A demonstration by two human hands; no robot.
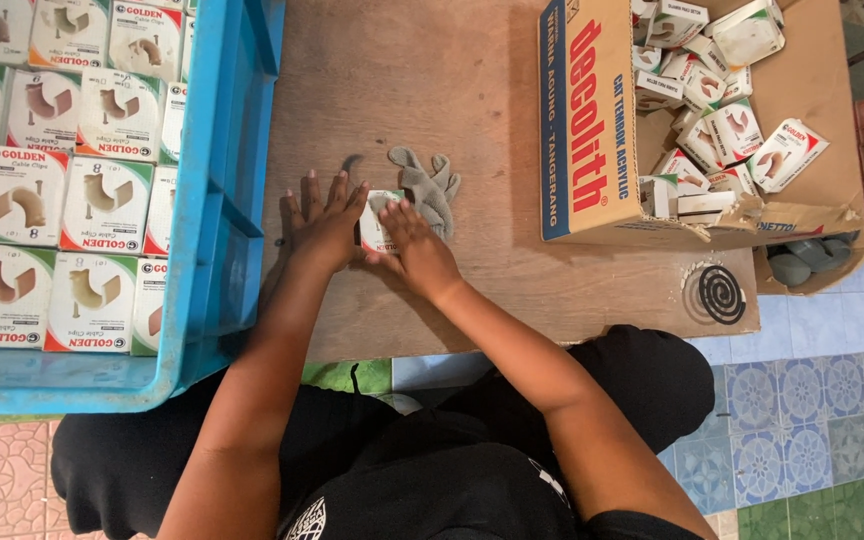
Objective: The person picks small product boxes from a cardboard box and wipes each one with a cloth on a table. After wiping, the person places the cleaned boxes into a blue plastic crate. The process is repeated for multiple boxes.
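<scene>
**Pressing a small box between both hands on the wooden surface**

Seeing from the head view: left hand [324, 225] lies flat, fingers spread, palm down on the surface [432, 90], its thumb side against the left edge of a small white box [376, 228]. Right hand [417, 245] covers the box from the right, fingers laid over its top. So both hands are touching it, neither curled into a full grip; I can't tell whether the box's flaps are closed, the hands hide most of it.

Box sits near the middle of the surface, toward the front edge. Grey glove [430, 185] lies just behind the right hand, touching or nearly touching the box.

Left: blue crate [222, 200] packed with rows of matching white boxes. Right: open cardboard carton [592, 130] holding a loose heap of the same boxes. Black spiral coil [720, 293] lies at the surface's right front corner.
</scene>
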